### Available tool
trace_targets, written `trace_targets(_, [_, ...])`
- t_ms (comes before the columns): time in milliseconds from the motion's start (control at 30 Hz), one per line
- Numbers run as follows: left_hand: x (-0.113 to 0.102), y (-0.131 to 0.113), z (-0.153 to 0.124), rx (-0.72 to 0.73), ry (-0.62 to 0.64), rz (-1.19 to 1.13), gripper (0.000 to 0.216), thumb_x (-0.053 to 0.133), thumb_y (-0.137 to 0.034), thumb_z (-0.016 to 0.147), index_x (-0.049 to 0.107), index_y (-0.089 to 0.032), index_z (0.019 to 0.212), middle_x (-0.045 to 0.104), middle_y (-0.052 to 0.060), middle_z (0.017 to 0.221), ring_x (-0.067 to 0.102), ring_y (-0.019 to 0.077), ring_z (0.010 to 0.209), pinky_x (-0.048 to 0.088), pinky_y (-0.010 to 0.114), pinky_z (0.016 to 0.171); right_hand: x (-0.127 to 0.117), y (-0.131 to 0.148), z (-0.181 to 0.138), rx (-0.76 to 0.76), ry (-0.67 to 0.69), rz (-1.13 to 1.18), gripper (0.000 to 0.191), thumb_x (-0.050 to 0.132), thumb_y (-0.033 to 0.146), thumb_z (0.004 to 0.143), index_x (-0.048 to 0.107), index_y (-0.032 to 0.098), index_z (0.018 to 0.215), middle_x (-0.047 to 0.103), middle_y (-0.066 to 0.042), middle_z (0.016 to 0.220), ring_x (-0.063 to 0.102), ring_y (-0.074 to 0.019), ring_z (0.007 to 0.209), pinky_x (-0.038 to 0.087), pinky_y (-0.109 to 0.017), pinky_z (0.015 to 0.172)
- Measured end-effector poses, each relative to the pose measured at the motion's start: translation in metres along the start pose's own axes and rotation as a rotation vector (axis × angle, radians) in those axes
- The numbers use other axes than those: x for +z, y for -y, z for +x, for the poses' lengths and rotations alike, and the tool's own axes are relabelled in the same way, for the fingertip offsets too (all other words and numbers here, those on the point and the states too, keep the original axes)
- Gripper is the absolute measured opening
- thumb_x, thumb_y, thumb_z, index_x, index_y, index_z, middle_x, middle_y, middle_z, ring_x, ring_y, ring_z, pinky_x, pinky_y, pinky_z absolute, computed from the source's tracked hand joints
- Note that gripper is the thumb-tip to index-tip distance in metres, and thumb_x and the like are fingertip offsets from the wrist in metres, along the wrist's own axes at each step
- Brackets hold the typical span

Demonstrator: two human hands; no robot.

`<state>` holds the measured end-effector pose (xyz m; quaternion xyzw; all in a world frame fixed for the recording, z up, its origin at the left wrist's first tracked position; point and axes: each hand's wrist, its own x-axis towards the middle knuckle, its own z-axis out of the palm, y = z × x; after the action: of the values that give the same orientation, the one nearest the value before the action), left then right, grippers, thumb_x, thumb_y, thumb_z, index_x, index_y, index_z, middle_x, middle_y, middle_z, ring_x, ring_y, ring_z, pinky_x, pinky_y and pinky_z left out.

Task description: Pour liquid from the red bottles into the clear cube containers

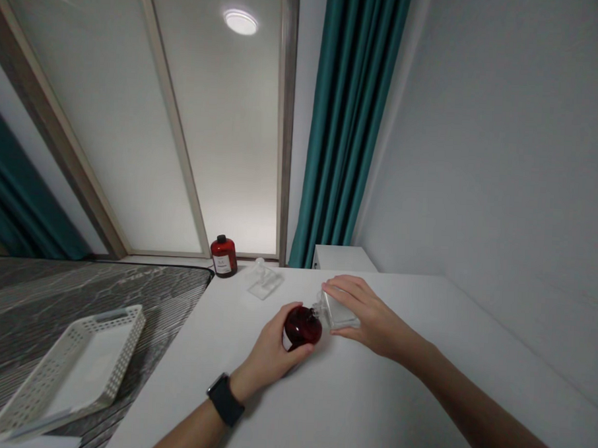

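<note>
Gripping a red bottle (302, 328) in the left hand (269, 358), clasping a clear bottle (339, 313), tipped toward it, in the right hand (374, 318).

No text, brand or number can be read: a white label is borne by the standing red bottle (223, 256), just left of the frame's centre, but its print is too small to be deciphered, and only a pale label edge is shown by the held red bottle (304, 325) below it.
</note>
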<state>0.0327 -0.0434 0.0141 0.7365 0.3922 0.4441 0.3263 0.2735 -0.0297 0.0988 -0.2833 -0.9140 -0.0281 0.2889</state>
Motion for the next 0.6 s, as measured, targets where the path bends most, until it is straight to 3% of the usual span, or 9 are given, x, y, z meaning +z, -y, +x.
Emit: trace_targets(600, [0.0000,-0.0014,0.0007,-0.011,0.007,-0.040,0.063,0.073,-0.030,0.075,0.049,-0.017,0.132,0.059,0.015,0.132,0.057,0.0313,0.121,0.043,0.048,0.107,-0.0027,0.0011,0.0022,-0.020,0.013,-0.044,0.081,0.079,0.020,0.079,0.038,0.023,0.149,0.060,-0.014,0.134,0.051,-0.0315,0.130,0.048,-0.053,0.108])
